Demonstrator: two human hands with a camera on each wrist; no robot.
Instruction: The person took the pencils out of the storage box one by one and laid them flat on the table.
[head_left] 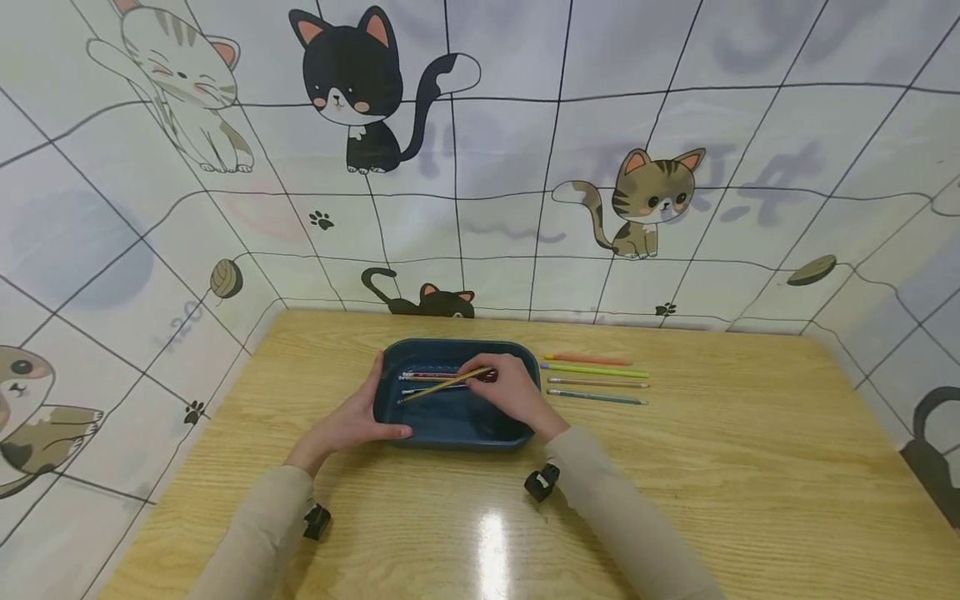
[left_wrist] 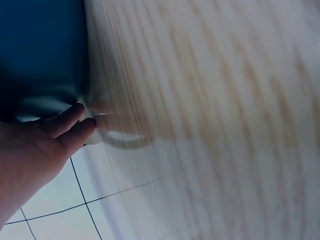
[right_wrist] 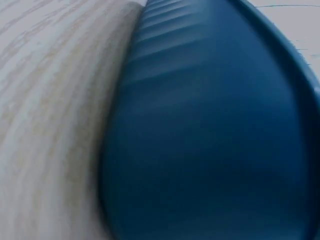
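Observation:
In the head view, my right hand [head_left: 513, 392] pinches a gold-coloured pencil [head_left: 441, 388] over the dark blue tray [head_left: 457, 444]. The pencil slants down to the left, its far end low inside the tray. Several other pencils lie beneath it, among them a red patterned pencil [head_left: 420, 375], partly hidden by the right hand. My left hand [head_left: 360, 417] rests on the tray's left end, thumb at the front corner and fingers along the outside. The left wrist view shows these fingers [left_wrist: 75, 132] fairly straight against the tray wall. Only tray and table appear in the right wrist view.
Right of the tray, an orange pencil [head_left: 588, 360], a yellow-green pencil [head_left: 596, 370], a tan pencil [head_left: 600, 382] and a blue pencil [head_left: 597, 397] lie side by side on the wooden table [head_left: 750, 442]. A cat-patterned cloth [head_left: 510, 167] hangs behind the table.

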